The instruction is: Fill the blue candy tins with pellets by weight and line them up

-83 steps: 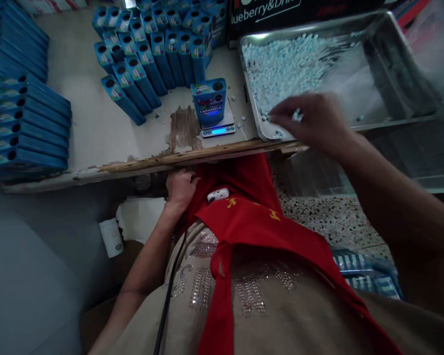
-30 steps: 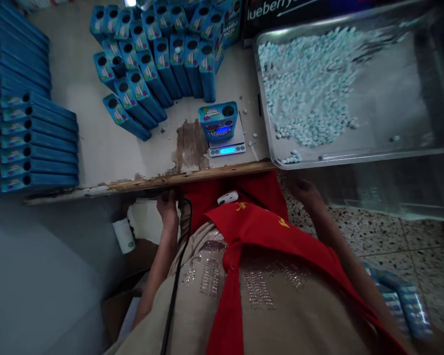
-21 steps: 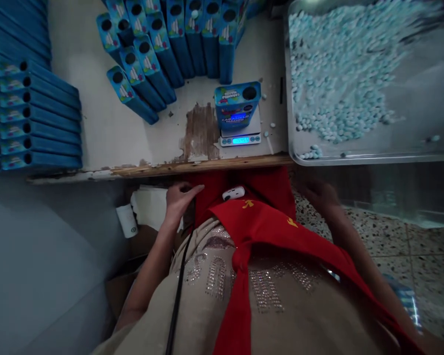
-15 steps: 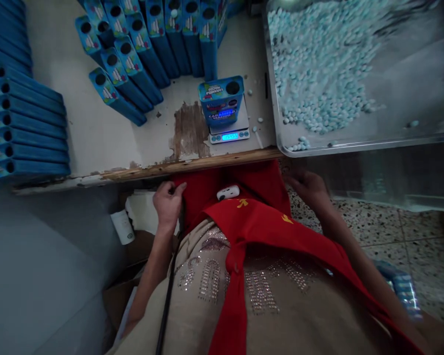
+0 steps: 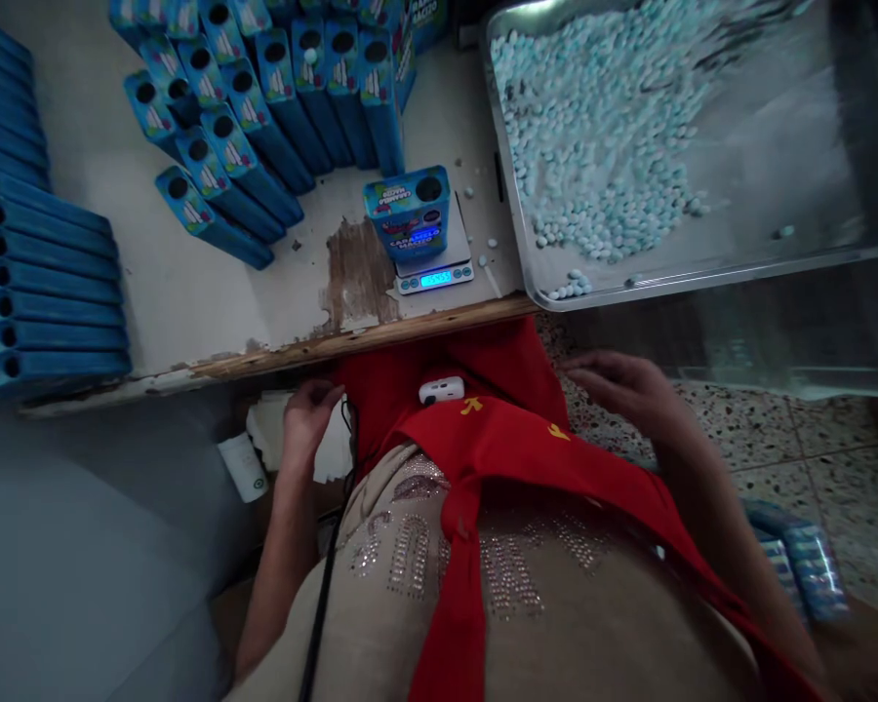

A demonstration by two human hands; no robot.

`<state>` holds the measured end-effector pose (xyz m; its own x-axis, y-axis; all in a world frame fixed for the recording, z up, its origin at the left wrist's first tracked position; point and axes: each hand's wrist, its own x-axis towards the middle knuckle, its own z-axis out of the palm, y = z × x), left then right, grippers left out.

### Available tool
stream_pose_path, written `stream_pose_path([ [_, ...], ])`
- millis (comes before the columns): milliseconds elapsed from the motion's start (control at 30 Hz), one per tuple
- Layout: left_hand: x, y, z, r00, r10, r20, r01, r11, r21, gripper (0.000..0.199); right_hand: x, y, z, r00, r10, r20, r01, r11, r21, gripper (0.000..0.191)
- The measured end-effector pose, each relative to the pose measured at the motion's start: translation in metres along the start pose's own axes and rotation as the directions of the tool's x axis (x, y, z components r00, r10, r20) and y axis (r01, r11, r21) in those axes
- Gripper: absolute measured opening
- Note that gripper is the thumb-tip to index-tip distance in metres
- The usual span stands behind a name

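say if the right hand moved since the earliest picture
Yes: the right hand has moved toward the body, from over the tray to outside its near rim.

I see a blue box (image 5: pixel 408 222), pellets (image 5: pixel 600 146) in pale aqua and white, a red apron (image 5: pixel 516 444) with yellow marks, speckled floor (image 5: pixel 765 424), off-white counter (image 5: pixel 270 288) patched brown.

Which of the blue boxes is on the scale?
The blue box standing apart in front of the clustered boxes, left of the metal tray. Only it has the lit scale beneath; the clustered ones stand on the white table.
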<state>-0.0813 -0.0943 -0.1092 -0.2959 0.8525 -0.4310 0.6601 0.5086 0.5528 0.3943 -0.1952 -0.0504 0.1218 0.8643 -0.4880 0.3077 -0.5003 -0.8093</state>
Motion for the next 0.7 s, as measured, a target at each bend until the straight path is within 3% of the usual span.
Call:
stream_pose_path([
  [67, 0.004, 0.006, -0.02, 0.999, 0.035, -0.013, -0.035, 0.998, 0.043, 0.025, -0.001, -0.029, -0.02, 0.999, -0.018, -0.045, 0.024, 0.992, 0.125, 0.045],
  [133, 0.007, 0.016, -0.045, 0.992, 0.125, 0.021, -0.127, 0.981, 0.146, 0.031, 0.009, -0.056, -0.04, 0.977, -0.099, -0.186, 0.123, 0.985, 0.12, 0.034],
  [200, 0.009, 0.031, -0.067, 0.965, 0.225, 0.132, -0.25, 0.942, 0.226, 0.037, 0.032, -0.077, -0.057, 0.918, -0.214, -0.335, 0.214, 0.976, -0.038, 0.025],
  [267, 0.008, 0.048, -0.084, 0.912, 0.293, 0.288, -0.36, 0.908, 0.217, 0.043, 0.063, -0.091, -0.072, 0.856, -0.332, -0.397, 0.207, 0.923, -0.325, 0.02],
  [300, 0.006, 0.057, -0.09, 0.873, 0.316, 0.37, -0.404, 0.895, 0.19, 0.044, 0.08, -0.095, -0.078, 0.842, -0.39, -0.372, 0.183, 0.856, -0.484, 0.021],
  [367, 0.002, 0.072, -0.094, 0.787, 0.348, 0.51, -0.47, 0.873, 0.129, 0.045, 0.113, -0.1, -0.085, 0.861, -0.457, -0.223, 0.154, 0.652, -0.742, 0.033],
  [433, -0.003, 0.083, -0.092, 0.735, 0.361, 0.574, -0.492, 0.867, 0.084, 0.044, 0.137, -0.101, -0.085, 0.898, -0.436, -0.063, 0.17, 0.475, -0.864, 0.063],
  [533, -0.007, 0.091, -0.086, 0.755, 0.376, 0.536, -0.482, 0.874, 0.066, 0.041, 0.154, -0.097, -0.073, 0.913, -0.404, 0.059, 0.202, 0.321, -0.925, 0.1],
  [600, -0.007, 0.092, -0.085, 0.773, 0.386, 0.504, -0.474, 0.879, 0.055, 0.039, 0.158, -0.093, -0.066, 0.892, -0.428, 0.148, 0.255, 0.203, -0.946, 0.096],
  [700, -0.005, 0.094, -0.085, 0.784, 0.411, 0.465, -0.477, 0.879, 0.028, 0.039, 0.164, -0.09, -0.063, 0.861, -0.429, 0.274, 0.334, 0.069, -0.94, 0.068],
])
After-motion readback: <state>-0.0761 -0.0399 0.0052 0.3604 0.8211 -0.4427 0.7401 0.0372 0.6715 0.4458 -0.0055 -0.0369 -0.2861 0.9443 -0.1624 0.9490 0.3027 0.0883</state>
